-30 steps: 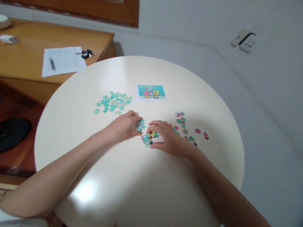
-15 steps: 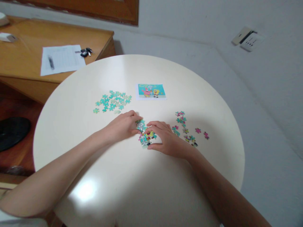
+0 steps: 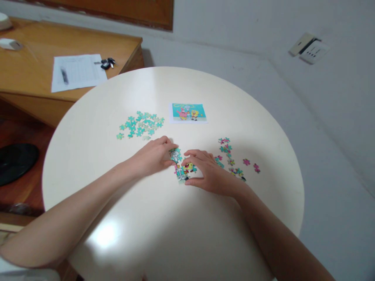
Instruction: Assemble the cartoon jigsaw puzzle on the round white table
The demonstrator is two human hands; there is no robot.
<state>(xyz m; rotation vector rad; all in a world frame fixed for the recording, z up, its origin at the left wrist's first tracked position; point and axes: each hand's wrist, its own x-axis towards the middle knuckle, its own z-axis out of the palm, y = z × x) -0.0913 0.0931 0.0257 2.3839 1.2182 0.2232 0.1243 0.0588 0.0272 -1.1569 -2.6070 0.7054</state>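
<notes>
A partly joined jigsaw puzzle (image 3: 181, 171) with cartoon figures lies flat on the white round table (image 3: 164, 234), between my two hands. My left hand (image 3: 159, 154) has its thumb and fingers on the upper left edges of the section with the pale green head. My right hand (image 3: 205, 169) curves around the yellow figure's section, thumb at the lower edge and fingers at the top. Its fingers cover part of that section. Just beyond my hands lies a printed reference picture (image 3: 189, 112) of the same figures.
Loose teal puzzle pieces (image 3: 142, 124) are spread at the left. Pink and multicoloured pieces (image 3: 227, 149) lie to the right, by my right hand. A wooden desk (image 3: 79, 41) at the back left carries a paper sheet (image 3: 79, 72) and keys (image 3: 108, 63).
The whole view has shifted slightly. My right hand's fingers have lifted a little from the puzzle's top edge, while my left hand keeps about the same hold.
</notes>
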